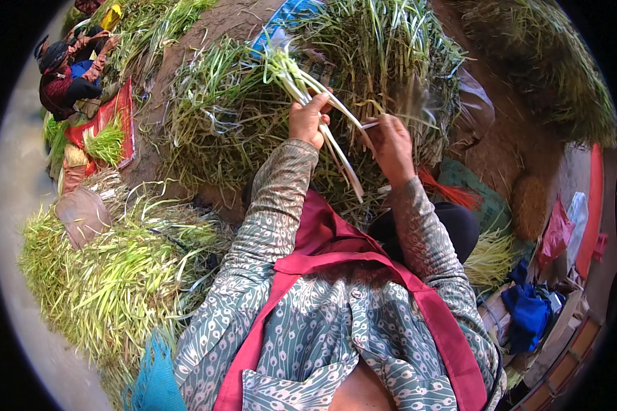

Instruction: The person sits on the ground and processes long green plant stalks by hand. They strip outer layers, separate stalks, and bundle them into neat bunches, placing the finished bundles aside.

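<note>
My left hand [307, 123] grips a small bunch of pale green and white stalks [293, 77], which look like green garlic or chives. The cut leafy tops point away from me, and the white ends hang down past my wrist towards the lower right. One stalk bends out from the bunch to my right hand [392, 146], whose thumb and fingers pinch it near its white end. Beneath both hands spreads a heap of loose leaves and dry peelings [221, 138]. Just beyond my right hand stands a thick pile of long green stalks [375, 56].
A big heap of cut leaves [118, 277] lies to my left, near a teal fringed cloth [157, 377]. Another person [64, 77] sits at the far left beside a red sheet [123, 128]. To my right are orange-red strands [447, 190], a green sack [475, 192] and blue cloth [527, 313].
</note>
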Demonstrator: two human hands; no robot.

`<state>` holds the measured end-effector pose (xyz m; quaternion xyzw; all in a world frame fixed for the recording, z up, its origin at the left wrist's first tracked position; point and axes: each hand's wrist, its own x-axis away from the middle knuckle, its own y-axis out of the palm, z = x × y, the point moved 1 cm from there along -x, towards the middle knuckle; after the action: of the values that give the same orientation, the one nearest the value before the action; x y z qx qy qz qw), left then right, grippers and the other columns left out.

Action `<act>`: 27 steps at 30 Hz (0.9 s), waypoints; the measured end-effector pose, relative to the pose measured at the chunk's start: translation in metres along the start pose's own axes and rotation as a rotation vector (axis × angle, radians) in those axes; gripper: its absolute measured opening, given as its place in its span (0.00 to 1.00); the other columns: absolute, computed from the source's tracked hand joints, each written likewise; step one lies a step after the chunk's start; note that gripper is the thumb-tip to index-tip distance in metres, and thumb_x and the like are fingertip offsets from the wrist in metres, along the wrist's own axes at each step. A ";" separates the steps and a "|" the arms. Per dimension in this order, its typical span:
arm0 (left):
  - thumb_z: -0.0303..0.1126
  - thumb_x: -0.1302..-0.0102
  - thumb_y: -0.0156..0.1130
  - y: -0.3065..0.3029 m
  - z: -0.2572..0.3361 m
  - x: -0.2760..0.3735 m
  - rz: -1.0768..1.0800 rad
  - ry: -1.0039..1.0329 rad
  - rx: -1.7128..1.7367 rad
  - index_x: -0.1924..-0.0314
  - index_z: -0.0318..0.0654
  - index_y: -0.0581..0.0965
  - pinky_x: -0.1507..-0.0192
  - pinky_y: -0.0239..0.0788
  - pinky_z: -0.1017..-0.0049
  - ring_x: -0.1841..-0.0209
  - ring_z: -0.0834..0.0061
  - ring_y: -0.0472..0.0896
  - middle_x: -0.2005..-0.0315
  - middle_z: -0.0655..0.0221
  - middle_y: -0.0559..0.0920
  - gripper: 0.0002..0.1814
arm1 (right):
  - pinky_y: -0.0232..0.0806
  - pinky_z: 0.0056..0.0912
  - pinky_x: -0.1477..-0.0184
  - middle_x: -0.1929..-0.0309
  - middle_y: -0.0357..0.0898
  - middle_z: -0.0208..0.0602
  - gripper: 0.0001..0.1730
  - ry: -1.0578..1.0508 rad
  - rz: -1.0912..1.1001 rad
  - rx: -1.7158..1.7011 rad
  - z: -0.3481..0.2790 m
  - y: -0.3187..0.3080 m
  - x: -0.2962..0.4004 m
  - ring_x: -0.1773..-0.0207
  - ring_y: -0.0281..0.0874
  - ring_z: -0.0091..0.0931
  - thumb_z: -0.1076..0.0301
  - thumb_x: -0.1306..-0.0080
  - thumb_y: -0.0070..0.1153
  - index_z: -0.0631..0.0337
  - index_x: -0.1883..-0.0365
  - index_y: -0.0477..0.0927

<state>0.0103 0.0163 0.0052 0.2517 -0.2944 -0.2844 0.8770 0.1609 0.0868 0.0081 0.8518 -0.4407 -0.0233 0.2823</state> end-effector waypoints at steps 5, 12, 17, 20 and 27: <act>0.24 0.47 0.58 -0.021 0.020 -0.016 0.092 0.023 0.242 0.63 0.42 0.69 0.84 0.59 0.87 0.73 0.83 0.75 0.68 0.70 0.79 0.12 | 0.63 0.20 0.76 0.80 0.63 0.23 0.07 0.018 0.040 -0.436 -0.025 -0.066 0.009 0.79 0.63 0.17 0.63 0.35 0.42 0.55 0.70 0.65; 0.27 0.44 0.57 -0.018 0.026 -0.011 -0.050 -0.048 0.227 0.61 0.41 0.73 0.83 0.59 0.91 0.68 0.86 0.75 0.64 0.74 0.78 0.09 | 0.65 0.27 0.65 0.67 0.72 0.33 0.14 -0.048 0.066 1.330 -0.098 -0.086 0.049 0.67 0.71 0.26 0.65 0.47 0.57 0.59 0.63 0.73; 0.29 0.42 0.55 -0.001 0.012 0.006 -0.207 -0.110 0.065 0.62 0.43 0.73 0.83 0.56 0.89 0.73 0.89 0.72 0.65 0.74 0.78 0.07 | 0.62 0.30 0.54 0.57 0.71 0.40 0.13 -0.496 -0.078 1.257 -0.071 -0.034 0.031 0.54 0.69 0.31 0.66 0.44 0.53 0.62 0.61 0.74; 0.28 0.42 0.55 0.003 0.006 0.011 -0.246 -0.141 -0.019 0.63 0.42 0.71 0.83 0.57 0.88 0.72 0.84 0.75 0.67 0.71 0.79 0.07 | 0.64 0.26 0.56 0.60 0.74 0.38 0.22 0.016 -0.262 0.760 -0.025 -0.011 0.010 0.58 0.70 0.25 0.54 0.35 0.40 0.64 0.54 0.71; 0.30 0.40 0.53 0.004 0.008 0.018 -0.247 -0.148 -0.074 0.56 0.41 0.69 0.77 0.62 0.87 0.66 0.82 0.74 0.61 0.69 0.77 0.12 | 0.62 0.16 0.74 0.75 0.72 0.26 0.14 0.355 -0.286 0.007 0.003 0.020 0.009 0.77 0.68 0.15 0.58 0.37 0.46 0.61 0.65 0.71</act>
<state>0.0183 0.0054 0.0199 0.2319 -0.3143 -0.4185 0.8200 0.1508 0.0696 0.0169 0.8972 -0.2591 0.0886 0.3464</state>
